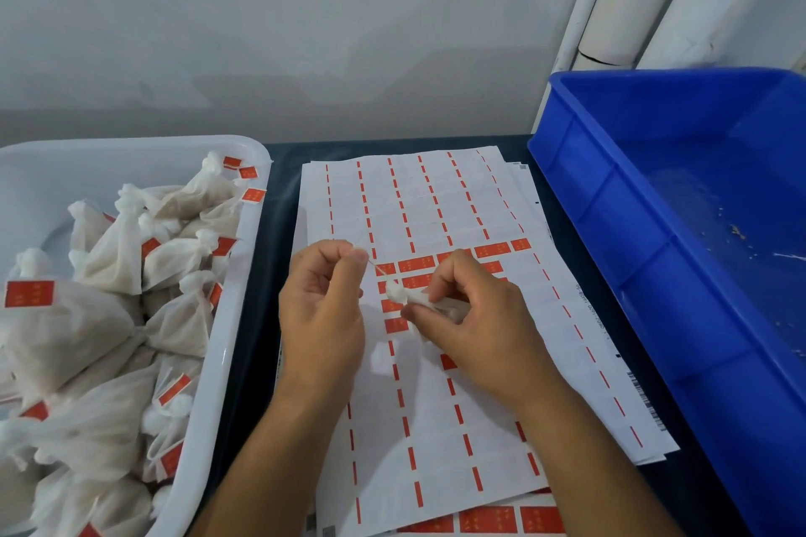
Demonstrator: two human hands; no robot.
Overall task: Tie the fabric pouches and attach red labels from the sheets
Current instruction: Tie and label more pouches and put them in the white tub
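Pinching string: left hand [320,310] | right hand [473,318] grips pouch [403,296] | above label sheet [436,205]

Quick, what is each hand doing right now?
Left hand: pinches the thin string of the pouch.
Right hand: grips the small white pouch over the label sheet.

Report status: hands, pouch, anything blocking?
Left hand pinches string taut. Right hand grips pouch above label sheet; no label on it yet. Nothing in the way; white tray left, blue bin right.
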